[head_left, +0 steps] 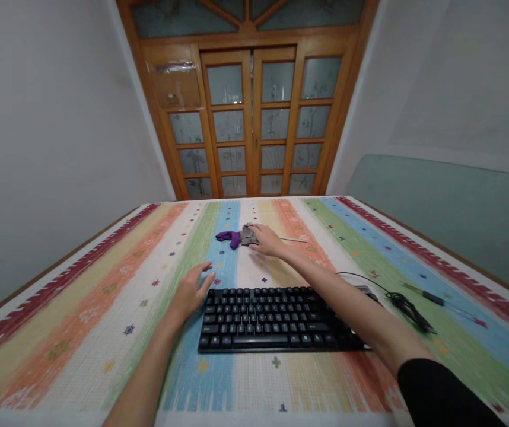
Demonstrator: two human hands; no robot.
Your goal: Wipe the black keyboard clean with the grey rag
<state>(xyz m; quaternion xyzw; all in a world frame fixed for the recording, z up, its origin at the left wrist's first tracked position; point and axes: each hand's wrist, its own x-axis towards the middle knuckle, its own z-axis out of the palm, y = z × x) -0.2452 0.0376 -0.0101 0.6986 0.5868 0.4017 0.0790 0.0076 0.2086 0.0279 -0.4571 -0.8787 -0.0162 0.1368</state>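
Observation:
A black keyboard [258, 320] lies across the striped cloth in front of me. Beyond its back edge, my right hand [267, 240] has its fingers and thumb on a crumpled grey cloth [249, 235]. Against the left side of that cloth lies a bunched purple cloth [228, 237]. A thin rod [294, 240] sticks out to the right from behind my right hand; its other end is hidden. My left hand [191, 289] is by the keyboard's back left corner, fingers apart and holding nothing. My right forearm covers part of the keyboard's right end.
The keyboard's black cable [410, 311] is bundled on the right. Near it lies a screwdriver-like tool [432, 296] with a dark handle. A striped tablecloth [148, 320] covers the table. A pale green panel [450, 207] stands along the right side, and wooden glazed doors [250, 118] are behind.

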